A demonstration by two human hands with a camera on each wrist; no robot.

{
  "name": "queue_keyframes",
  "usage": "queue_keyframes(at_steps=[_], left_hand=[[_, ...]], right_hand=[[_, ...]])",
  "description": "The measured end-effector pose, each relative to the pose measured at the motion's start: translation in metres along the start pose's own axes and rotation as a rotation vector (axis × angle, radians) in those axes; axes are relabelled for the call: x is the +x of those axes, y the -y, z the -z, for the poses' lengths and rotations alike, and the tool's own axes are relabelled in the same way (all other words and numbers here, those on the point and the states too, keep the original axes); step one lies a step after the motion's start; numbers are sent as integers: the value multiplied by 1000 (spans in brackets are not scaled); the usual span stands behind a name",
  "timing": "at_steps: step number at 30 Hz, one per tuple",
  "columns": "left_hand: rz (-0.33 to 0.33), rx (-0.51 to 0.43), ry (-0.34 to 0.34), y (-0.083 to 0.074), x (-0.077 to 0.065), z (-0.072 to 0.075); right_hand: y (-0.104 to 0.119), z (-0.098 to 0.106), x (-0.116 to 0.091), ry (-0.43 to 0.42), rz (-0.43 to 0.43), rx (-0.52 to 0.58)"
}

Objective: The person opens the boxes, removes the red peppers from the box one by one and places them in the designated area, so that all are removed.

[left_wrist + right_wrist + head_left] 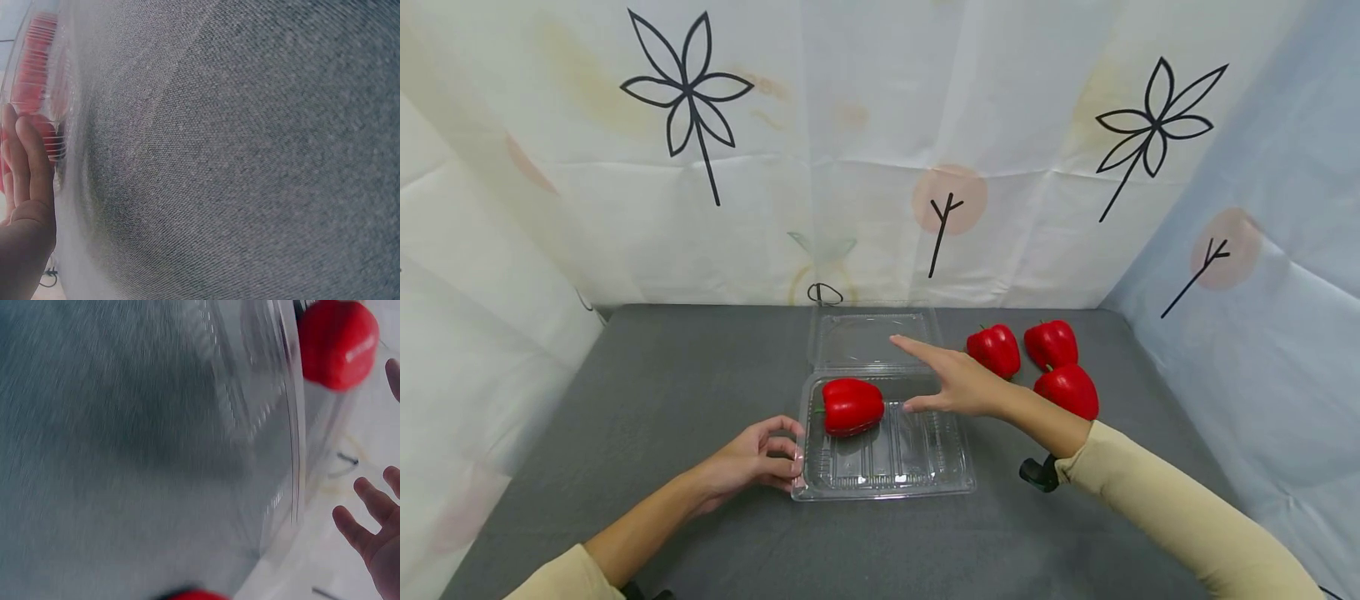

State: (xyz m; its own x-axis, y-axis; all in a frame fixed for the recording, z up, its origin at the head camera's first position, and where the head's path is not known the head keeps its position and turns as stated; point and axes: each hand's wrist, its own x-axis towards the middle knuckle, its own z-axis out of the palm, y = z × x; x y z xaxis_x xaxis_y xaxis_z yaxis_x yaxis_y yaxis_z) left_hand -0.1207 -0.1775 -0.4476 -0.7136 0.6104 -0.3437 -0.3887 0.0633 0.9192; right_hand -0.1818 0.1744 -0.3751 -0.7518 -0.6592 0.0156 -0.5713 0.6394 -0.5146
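A clear plastic clamshell container [887,492] lies on the table with its lid [872,342] folded back toward the wall. In its left half one red bell pepper [850,407] rests on its side, stem to the left. My left hand [760,460] touches the container's left wall with its fingers [36,162], which look fairly straight in the left wrist view. Over the container's right part hovers my right hand [958,382], thumb and fingers spread, holding nothing. The right wrist view shows its spread fingers [374,501] apart from the pepper.
Several red bell peppers [1066,392] sit close together right of the container, partly behind my right forearm. A grey cloth [700,367] covers the table. White printed fabric [865,125] hangs at the back and sides.
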Motion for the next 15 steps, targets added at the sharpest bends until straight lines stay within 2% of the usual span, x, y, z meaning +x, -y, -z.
queue_keyframes(at_steps=[6,15], left_hand=[[2,3,1,1,0,1],[4,4,-1,0,0,1]], right_hand=[[15,-19,13,61,39,10],[29,-34,27,114,64,-5]])
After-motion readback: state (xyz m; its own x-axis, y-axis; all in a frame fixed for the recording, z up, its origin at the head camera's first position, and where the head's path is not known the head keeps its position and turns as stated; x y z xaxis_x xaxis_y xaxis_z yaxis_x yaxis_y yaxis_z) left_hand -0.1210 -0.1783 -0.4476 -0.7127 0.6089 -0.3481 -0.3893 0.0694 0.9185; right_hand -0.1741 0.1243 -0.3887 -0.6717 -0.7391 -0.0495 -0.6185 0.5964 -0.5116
